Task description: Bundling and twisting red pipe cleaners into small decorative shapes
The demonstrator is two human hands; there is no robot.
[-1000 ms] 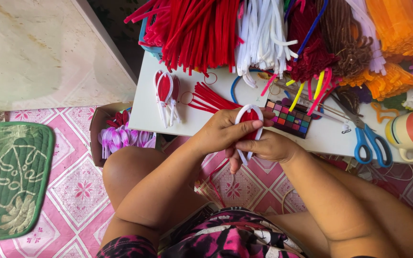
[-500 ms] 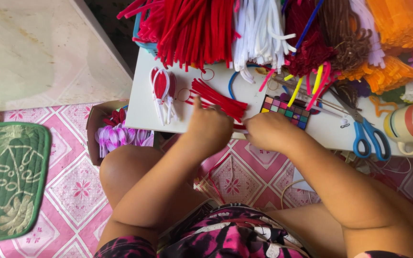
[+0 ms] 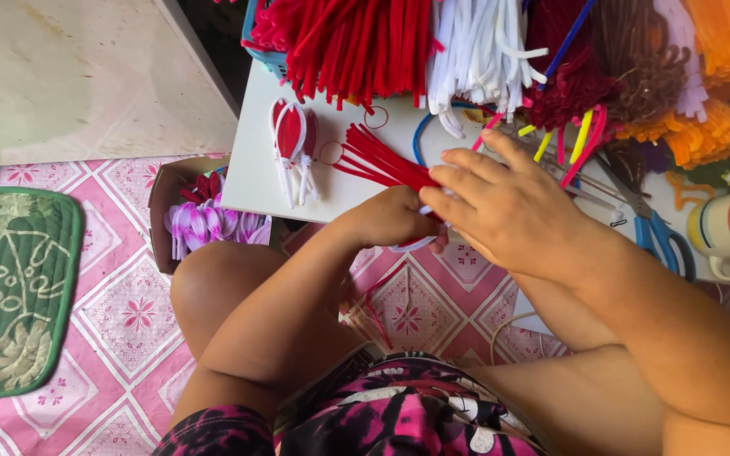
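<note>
We are bundling red pipe cleaners (image 3: 378, 160) at the near edge of the white table (image 3: 255, 181). Our left hand (image 3: 390, 221) is pinching the bundle's gathered end, its fingers clamped on it together with a white strand (image 3: 411, 246). Our right hand (image 3: 509, 207) is lying palm-down just beside it, its fingers together and extended over the bundle's end. Finished red-and-white pieces (image 3: 293, 143) are lying farther left on the table; judging from this, one more piece is underway, and large stocks of red stems (image 3: 348, 42) and white stems (image 3: 475, 51) are waiting.
</note>
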